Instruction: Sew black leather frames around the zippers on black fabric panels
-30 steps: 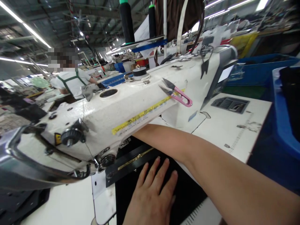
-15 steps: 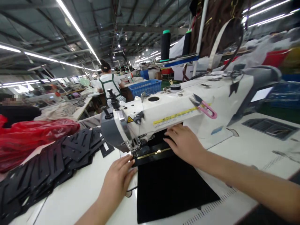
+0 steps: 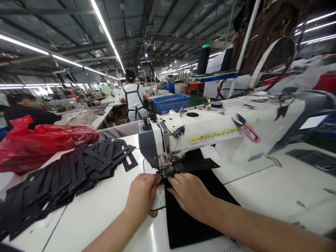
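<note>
My left hand [image 3: 143, 191] is closed, its fingertips pinching the end of a gold-toothed zipper [image 3: 165, 177] just in front of the presser foot [image 3: 165, 169]. Close beside it, my right hand [image 3: 190, 193] has its fingers bent together on the zipper's near edge, over a black fabric panel [image 3: 193, 224]. This panel lies flat under the sewing machine [image 3: 215, 122] and hangs toward me. A black strip with small holes [image 3: 204, 164] lies across the panel behind my right hand. The needle point is hidden.
Black frame-shaped pieces [image 3: 65, 171] lie heaped at left, before a red plastic bag [image 3: 47, 140]. Pink-handled thread snips [image 3: 246, 128] rest against the machine arm. Thread cones [image 3: 203, 60] stand behind. A person in an apron [image 3: 133, 96] is near a blue basket [image 3: 172, 103].
My right hand has come from under the machine arm down to the left, beside my left hand. The black strip's holed end now shows at right. The view has shifted left.
</note>
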`<action>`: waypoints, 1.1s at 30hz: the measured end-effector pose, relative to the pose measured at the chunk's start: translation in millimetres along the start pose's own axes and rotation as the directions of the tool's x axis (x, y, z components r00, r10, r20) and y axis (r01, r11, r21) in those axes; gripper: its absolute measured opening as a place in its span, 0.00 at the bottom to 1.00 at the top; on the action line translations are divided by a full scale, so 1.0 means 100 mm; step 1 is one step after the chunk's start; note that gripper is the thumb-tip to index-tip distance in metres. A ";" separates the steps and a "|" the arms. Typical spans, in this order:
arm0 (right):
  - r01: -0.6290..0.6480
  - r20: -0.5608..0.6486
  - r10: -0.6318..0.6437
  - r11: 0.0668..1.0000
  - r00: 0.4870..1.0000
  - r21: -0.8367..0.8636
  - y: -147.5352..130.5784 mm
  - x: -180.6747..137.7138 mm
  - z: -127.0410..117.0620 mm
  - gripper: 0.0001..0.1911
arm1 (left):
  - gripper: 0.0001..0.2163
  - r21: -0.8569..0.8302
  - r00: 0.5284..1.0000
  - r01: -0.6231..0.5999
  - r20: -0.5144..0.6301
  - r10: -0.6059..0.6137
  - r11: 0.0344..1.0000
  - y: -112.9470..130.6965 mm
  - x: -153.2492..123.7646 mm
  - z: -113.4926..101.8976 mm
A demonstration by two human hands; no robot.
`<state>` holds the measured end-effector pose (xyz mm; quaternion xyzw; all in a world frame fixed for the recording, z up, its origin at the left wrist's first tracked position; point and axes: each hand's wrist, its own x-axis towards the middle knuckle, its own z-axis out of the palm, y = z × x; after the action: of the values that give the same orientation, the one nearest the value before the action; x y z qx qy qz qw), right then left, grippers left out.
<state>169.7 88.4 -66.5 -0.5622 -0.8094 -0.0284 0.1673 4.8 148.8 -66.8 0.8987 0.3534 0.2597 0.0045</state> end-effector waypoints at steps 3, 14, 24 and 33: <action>-0.040 0.032 0.039 0.998 0.999 0.040 0.00 0.06 0.02 0.10 | 0.08 -0.008 1.000 -0.003 -0.013 0.003 1.000 0.00 -0.02 0.01; 0.126 -0.195 -0.127 0.992 0.972 -0.017 0.08 -0.03 0.12 0.08 | 0.07 0.078 0.985 -0.173 0.012 0.173 0.982 0.04 -0.10 0.14; 0.135 -0.182 -0.108 0.981 0.977 0.142 0.19 0.10 0.22 0.13 | 0.11 0.244 0.979 -0.169 -0.067 0.190 0.955 0.11 -0.11 0.18; 0.141 -0.120 -0.121 0.975 0.985 0.175 0.21 0.11 0.16 0.12 | 0.11 0.232 0.971 -0.208 -0.065 0.229 0.950 0.08 -0.09 0.21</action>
<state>182.0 110.3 -81.3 -0.4876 -0.8335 0.0044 0.2597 13.7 140.7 -87.5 0.9142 0.2784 0.2580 -0.1418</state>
